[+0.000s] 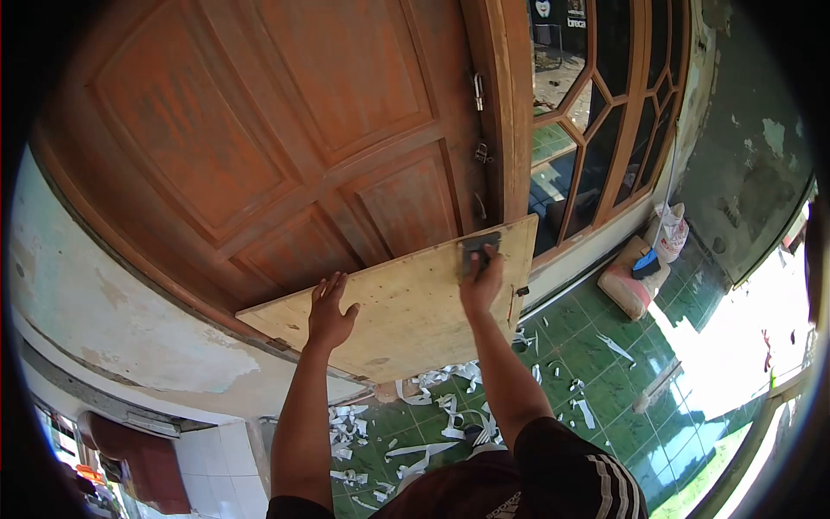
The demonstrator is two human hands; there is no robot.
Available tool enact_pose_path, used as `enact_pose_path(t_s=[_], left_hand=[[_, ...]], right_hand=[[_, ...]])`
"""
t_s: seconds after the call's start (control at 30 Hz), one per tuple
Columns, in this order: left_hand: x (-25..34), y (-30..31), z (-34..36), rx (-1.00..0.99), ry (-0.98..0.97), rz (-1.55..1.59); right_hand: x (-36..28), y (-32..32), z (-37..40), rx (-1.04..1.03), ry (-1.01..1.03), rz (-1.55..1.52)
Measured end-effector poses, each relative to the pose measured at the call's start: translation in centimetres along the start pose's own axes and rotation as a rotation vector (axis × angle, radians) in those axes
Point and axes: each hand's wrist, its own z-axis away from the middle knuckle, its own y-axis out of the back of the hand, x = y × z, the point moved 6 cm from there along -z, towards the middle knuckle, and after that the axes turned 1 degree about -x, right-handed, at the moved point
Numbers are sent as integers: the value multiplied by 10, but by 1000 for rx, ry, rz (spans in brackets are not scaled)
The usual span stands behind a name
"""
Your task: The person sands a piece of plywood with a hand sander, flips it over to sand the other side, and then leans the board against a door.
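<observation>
A pale plywood board (406, 303) leans against the brown panelled door (337, 147), its top edge slanting up to the right. My left hand (329, 311) rests on the board's face near that edge, fingers outstretched and thumb apart. Toward the upper right corner, my right hand (481, 281) presses a dark piece of sandpaper (478, 249) against the wood, with the fingers over it. Small dark hardware (522, 291) sticks out at the board's right edge.
White curled strips (428, 450) litter the green tiled floor (553, 346) around my feet. To the right, a sack (634, 277) lies by the wall with a blue brush head (645, 262) on it. A window with wooden bars (581, 130) stands beside the door.
</observation>
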Motion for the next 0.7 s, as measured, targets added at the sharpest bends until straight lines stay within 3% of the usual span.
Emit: enact_pose_path(t_s=[0.07, 0.17, 0.27, 0.3, 0.37, 0.5, 0.57, 0.67, 0.7], left_hand=[[-5, 0, -1, -7, -6, -7], [-6, 1, 4, 15, -44, 17], [-8, -3, 9, 9, -53, 37], [-8, -3, 12, 11, -64, 45], [-8, -5, 16, 3, -69, 52], [-8, 2, 15, -62, -66, 67], [-16, 5, 16, -69, -99, 100], [-32, 1, 19, -81, -144, 161], [-38, 2, 19, -78, -162, 183]], right_hand=[[-28, -24, 31, -166, 63, -16], [-15, -10, 19, -307, 32, -43], [21, 43, -35, 56, -78, -14], [43, 56, -49, 95, -184, -19], [38, 61, -51, 132, -202, 4], [-47, -19, 39, -53, -51, -74], [-82, -57, 82, -277, 32, -25], [-76, -49, 69, -352, -26, -104], [-58, -34, 51, -217, -2, -76]])
